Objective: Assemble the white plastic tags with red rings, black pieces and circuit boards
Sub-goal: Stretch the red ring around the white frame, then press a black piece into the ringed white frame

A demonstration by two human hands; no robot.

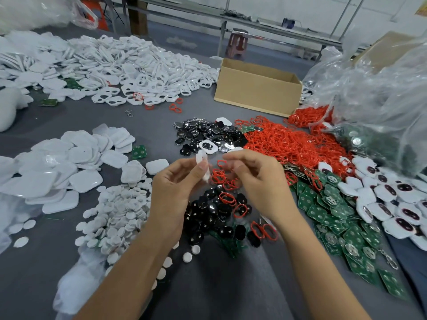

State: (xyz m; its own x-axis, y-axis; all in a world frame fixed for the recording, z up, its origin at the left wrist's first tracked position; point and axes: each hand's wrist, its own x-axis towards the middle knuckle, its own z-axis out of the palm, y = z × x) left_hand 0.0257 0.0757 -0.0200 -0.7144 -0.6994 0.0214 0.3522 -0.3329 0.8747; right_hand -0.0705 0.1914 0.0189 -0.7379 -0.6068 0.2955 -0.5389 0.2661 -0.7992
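Head view: left hand [175, 188] pinches a white tag shell [202, 168] edge-on between thumb and fingers. Right hand [258, 179] pinches a red ring [221, 163] at its fingertips. The ring sits just beside the shell at its 3 o'clock; can't tell if they touch.

Both are held above the black pieces [212, 211], which have loose rings scattered on top. From the hands:
- 2 o'clock: red ring pile [284, 144].
- 4 o'clock: circuit boards [335, 204].
- 3 o'clock: white tags with dark centres [392, 199].
- 9 o'clock: white square covers [69, 172].
- 7 o'clock: white discs [120, 211].
- 11 o'clock: big heap of white frames [115, 65].

Containers:
- Cardboard box [256, 88] at 1 o'clock, open top, inside hidden from this angle.
- Clear plastic bag [381, 88] at 2 o'clock, green boards dimly visible through it, red rings at its mouth.
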